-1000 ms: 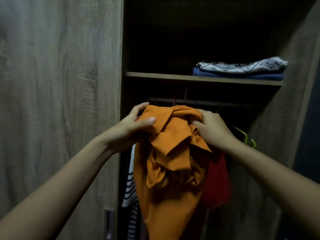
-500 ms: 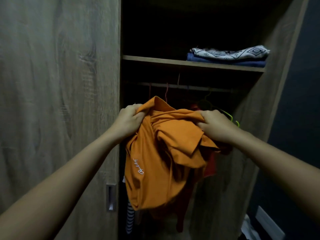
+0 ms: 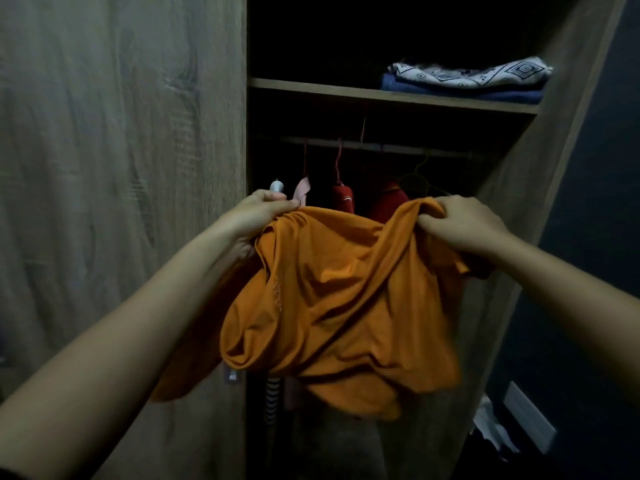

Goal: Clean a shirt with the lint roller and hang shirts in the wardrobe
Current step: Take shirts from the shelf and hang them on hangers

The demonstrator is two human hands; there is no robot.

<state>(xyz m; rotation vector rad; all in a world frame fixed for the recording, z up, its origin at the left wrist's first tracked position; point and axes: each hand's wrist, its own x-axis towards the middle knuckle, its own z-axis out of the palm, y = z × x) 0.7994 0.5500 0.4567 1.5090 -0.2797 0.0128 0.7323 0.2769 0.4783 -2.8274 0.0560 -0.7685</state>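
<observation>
We hold a crumpled orange shirt [image 3: 339,299] before the open wardrobe [image 3: 121,168]. Our left hand [image 3: 258,216] grips its upper left edge with fingers curled round the cloth, and our right hand [image 3: 460,225] pinches bunched fabric at its upper right. The shirt sags between our hands, below the hanging rail [image 3: 381,147], where red garments [image 3: 343,199] hang; folded clothes [image 3: 467,79] lie on the shelf [image 3: 346,91] above.

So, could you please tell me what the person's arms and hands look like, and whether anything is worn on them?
Both forearms are bare, with no sleeves in view. The left hand and right hand wear no gloves, and no ring, watch or bracelet shows; the dim light may hide small details.
</observation>
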